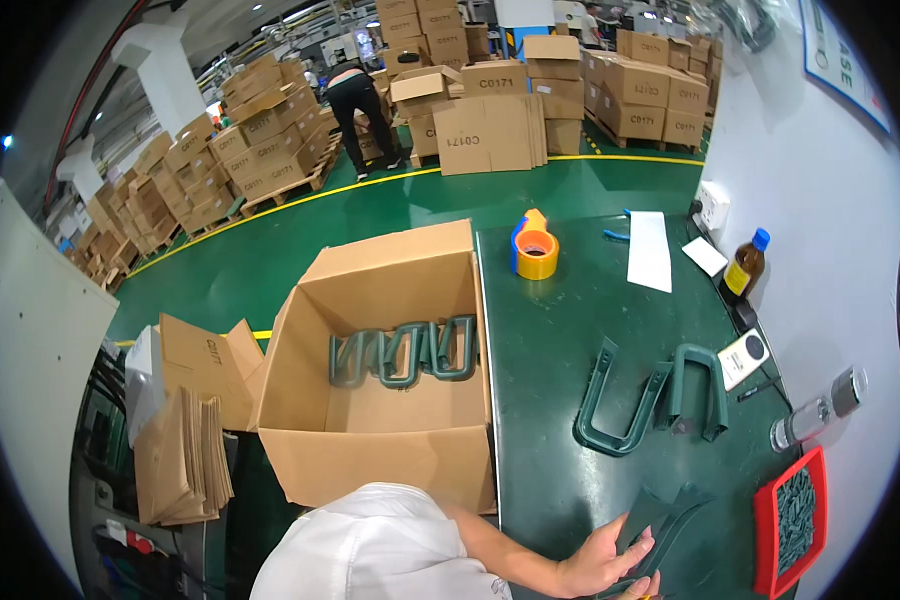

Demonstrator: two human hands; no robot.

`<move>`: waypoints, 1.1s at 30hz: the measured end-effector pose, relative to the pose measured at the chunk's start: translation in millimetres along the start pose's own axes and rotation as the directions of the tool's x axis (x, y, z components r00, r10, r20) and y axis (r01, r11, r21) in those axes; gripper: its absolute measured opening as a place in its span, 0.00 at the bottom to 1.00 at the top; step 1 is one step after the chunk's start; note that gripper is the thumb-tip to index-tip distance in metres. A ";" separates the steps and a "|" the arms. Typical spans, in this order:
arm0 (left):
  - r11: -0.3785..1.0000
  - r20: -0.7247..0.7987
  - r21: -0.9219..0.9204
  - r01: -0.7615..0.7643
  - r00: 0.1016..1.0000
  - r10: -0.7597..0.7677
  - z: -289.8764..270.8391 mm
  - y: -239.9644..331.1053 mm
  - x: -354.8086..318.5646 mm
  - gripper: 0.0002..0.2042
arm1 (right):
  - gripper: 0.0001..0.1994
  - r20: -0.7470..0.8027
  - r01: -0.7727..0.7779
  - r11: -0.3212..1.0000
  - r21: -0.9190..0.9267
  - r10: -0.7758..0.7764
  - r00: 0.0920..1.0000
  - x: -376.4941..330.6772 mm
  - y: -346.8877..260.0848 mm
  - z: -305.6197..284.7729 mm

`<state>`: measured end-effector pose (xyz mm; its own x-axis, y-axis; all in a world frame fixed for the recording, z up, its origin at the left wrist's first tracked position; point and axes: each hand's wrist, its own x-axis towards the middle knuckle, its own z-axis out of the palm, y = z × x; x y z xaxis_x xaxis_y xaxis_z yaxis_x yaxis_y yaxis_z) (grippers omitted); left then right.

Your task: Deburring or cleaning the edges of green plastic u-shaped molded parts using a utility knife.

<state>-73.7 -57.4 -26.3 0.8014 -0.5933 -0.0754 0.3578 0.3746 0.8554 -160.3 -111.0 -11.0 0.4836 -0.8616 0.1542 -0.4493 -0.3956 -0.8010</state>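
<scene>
My left hand point(602, 558) is closed round a dark green U-shaped plastic handle point(685, 515) at the near edge of the bench. Only the fingertips of my right hand point(644, 588) show at the lower edge, closed just below the handle, with a sliver of something orange by them. Two more green handles lie further up the bench: one U-shaped point(620, 440), one arched point(700, 352). In the open cardboard box point(370, 460) left of the bench, several such handles point(402, 355) stand in a row against the far side.
A red tray point(765, 540) of small green pieces sits at the right. Behind it are a clear bottle point(805, 422), a brown bottle point(745, 268) and a white paper point(650, 250). Orange tape point(537, 258) lies far left on the bench point(570, 310). Folded cardboard point(180, 465) stands left.
</scene>
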 end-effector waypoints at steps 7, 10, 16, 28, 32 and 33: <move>0.886 -0.032 0.336 -0.318 0.937 0.349 3.7 23.6 -23.1 0.09 | 0.19 0.067 -0.208 0.920 0.333 0.197 0.978 -15.0 -6.5 3.5; 0.877 -0.007 0.334 -0.344 0.930 0.368 -1.9 26.8 -29.9 0.14 | 0.18 0.056 -0.108 0.962 0.251 0.097 0.994 -14.7 7.8 4.2; 0.733 0.157 0.614 -0.291 0.956 0.248 -33.2 -1.8 -45.2 0.24 | 0.11 0.368 -0.406 0.901 0.152 0.330 0.869 -20.1 3.7 -10.1; 0.867 -0.016 0.427 -0.256 0.957 0.290 -41.8 0.7 -30.7 0.06 | 0.11 0.039 -0.313 0.912 0.264 0.314 0.949 -61.0 33.7 27.3; 0.773 -0.105 0.589 -0.235 0.926 0.362 -43.4 -24.1 -2.3 0.05 | 0.08 -0.037 -0.103 0.953 0.283 0.119 0.992 -79.8 -5.5 16.4; 0.951 -0.177 0.307 -0.044 0.979 0.103 -27.7 -4.2 -3.8 0.07 | 0.07 -0.032 -0.040 0.970 0.239 0.049 0.998 -83.1 -6.1 6.0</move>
<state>-65.0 -37.0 -43.9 0.9060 -0.4164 -0.0765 0.1574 0.1636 0.9739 -193.3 -35.0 -22.4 0.4372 -0.8894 0.1335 -0.2758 -0.2738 -0.9214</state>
